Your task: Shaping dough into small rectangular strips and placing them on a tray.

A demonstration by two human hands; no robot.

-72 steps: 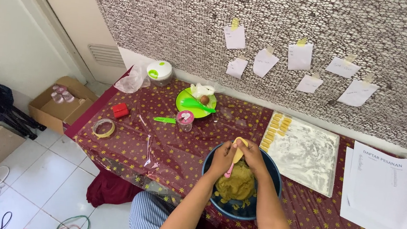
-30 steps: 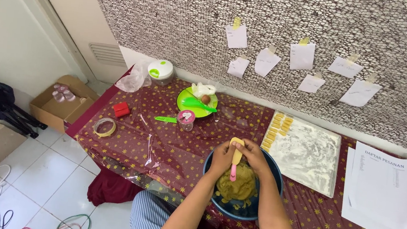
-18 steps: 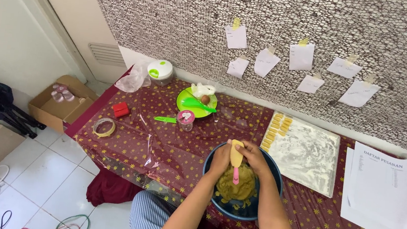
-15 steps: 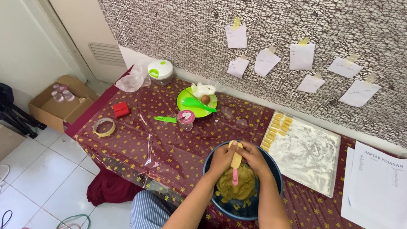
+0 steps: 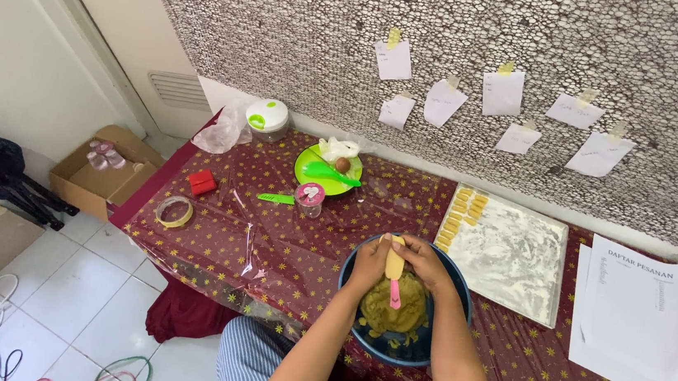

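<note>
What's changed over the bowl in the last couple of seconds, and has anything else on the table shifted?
Little has changed. Both hands, left hand and right hand, stay together over the blue bowl, still holding the small yellow and pink tool; they have only shifted slightly above the greenish dough, and the tool's angle changed a little. Nothing was picked up or let go. The floured tray, green plate and tape roll have not moved.

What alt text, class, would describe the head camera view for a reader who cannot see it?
Both hands, left hand and right hand, meet over a blue bowl of greenish-brown dough, holding a small yellow and pink tool. A floured tray with yellow pieces sits beside it on the maroon starred tablecloth.
</note>
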